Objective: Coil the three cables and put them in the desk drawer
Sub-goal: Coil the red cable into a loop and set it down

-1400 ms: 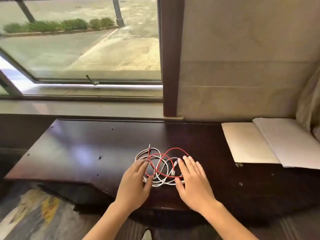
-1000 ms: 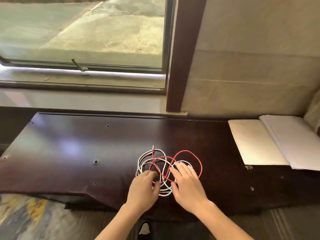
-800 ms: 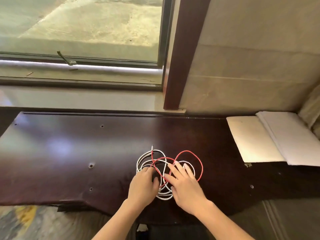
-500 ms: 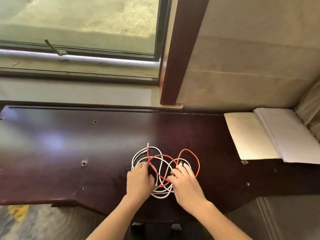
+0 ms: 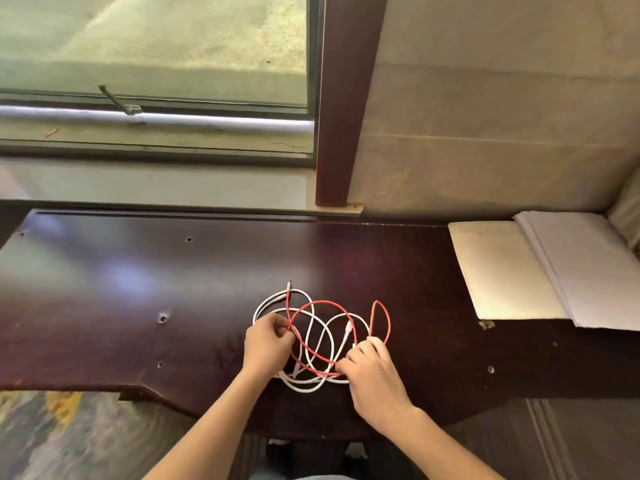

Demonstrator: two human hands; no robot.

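Observation:
A tangle of cables lies near the front of the dark wooden desk (image 5: 138, 289): a red cable (image 5: 323, 302) looped through white cables (image 5: 330, 336). My left hand (image 5: 266, 344) pinches the strands at the tangle's left side, where red and white cross. My right hand (image 5: 374, 372) pinches cable at the lower right, with a narrow red loop (image 5: 381, 320) standing just beyond its fingers. How many white cables there are I cannot make out. No drawer is in view.
An open white notebook (image 5: 519, 271) lies at the desk's right end. A window (image 5: 156, 64) and a dark wooden post (image 5: 343, 98) stand behind the desk. The desktop has several small screw holes (image 5: 162, 318). Its front edge curves in just below my arms.
Both hands went from lying flat over the tangle to pinching it. The cables have spread wider, and a red loop has been pulled out to the right. The view tilted down.

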